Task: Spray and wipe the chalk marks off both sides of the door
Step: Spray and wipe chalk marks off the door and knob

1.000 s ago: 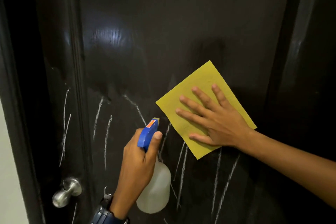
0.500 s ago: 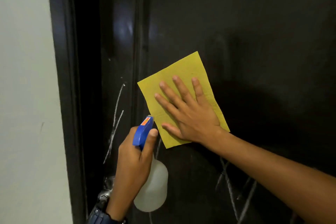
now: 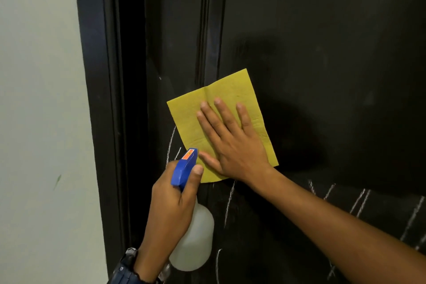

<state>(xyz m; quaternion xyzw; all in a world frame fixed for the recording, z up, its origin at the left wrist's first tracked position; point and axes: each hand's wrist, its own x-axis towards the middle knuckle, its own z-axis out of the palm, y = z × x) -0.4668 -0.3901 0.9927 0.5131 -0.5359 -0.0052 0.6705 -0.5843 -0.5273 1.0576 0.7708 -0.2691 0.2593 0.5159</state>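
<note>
Two hands worked in the head view: the right hand (image 3: 232, 145) pressed flat, fingers straight, on a yellow cloth (image 3: 221, 122) against the black door (image 3: 322, 53); at seven o'clock from it the left hand (image 3: 170, 205) gripped a spray bottle (image 3: 193, 240). Chalk marks (image 3: 362, 200) lay at four o'clock.

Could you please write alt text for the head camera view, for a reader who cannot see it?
A right hand presses a yellow cloth flat against a black door, while the left hand grips a spray bottle with a blue head just below it. White chalk marks remain lower on the door.
</note>
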